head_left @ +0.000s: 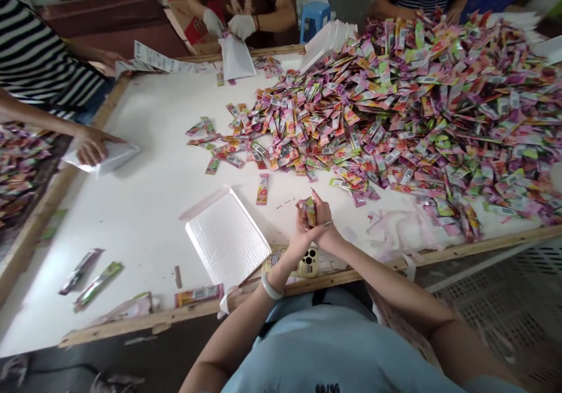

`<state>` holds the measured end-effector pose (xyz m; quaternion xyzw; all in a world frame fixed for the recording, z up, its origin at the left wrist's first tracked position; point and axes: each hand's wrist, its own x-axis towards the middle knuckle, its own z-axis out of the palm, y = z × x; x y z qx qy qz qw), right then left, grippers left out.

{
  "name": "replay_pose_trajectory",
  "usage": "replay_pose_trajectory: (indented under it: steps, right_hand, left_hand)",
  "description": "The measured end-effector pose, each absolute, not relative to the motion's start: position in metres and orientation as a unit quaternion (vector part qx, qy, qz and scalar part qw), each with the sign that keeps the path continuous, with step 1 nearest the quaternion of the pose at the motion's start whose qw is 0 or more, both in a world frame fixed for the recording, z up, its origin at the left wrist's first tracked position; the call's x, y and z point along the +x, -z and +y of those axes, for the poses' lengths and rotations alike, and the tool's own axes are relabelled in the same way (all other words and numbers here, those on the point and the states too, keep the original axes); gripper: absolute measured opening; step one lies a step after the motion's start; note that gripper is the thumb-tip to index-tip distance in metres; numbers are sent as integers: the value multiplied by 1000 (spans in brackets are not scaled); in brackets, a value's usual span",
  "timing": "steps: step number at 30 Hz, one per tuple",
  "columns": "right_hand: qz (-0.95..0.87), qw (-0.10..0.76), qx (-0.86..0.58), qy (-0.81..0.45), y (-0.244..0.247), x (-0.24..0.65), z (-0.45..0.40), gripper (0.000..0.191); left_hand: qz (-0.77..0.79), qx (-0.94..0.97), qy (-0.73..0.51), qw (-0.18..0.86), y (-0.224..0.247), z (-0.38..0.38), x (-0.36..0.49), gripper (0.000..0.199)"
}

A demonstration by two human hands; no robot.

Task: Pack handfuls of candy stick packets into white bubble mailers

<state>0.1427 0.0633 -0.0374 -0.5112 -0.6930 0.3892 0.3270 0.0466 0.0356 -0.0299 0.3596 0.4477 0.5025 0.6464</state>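
My left hand [302, 232] and my right hand [324, 220] are together over the front edge of the table, wrapped round a small bunch of colourful sachets [309, 211]. Just left of them a white padded mailer [228, 238] lies flat on the white table [144, 205], its flap toward the back. Behind my hands a single pink and orange sachet [262, 189] lies alone. A phone in a yellow case [308, 263] is partly hidden beneath my left forearm.
A large heap of sachets [395, 106] covers the back right. Loose sachets [99, 286] lie front left. Across the table a gloved person holds a white bag [237, 56]. At left, another person's hand [93, 146] presses a white package [118, 157].
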Motion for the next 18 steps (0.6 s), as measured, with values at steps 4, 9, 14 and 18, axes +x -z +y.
replay_pose_trajectory:
  steps: [4,9,14,18]
  right_hand:
    - [-752,294,-448,-383,27,158,57,88]
    - [-787,222,-412,-402,-4,197,110,49]
    - [-735,57,-672,-72,-14,221,188,31]
    - [-730,-42,-681,-54,-12,238,193,21]
  left_hand:
    - [500,250,-564,608,34,39,51,37]
    - [565,171,-547,594,39,51,43,26]
    - [548,146,-525,635,38,52,35,33]
    - [509,135,-531,664,36,51,31,33]
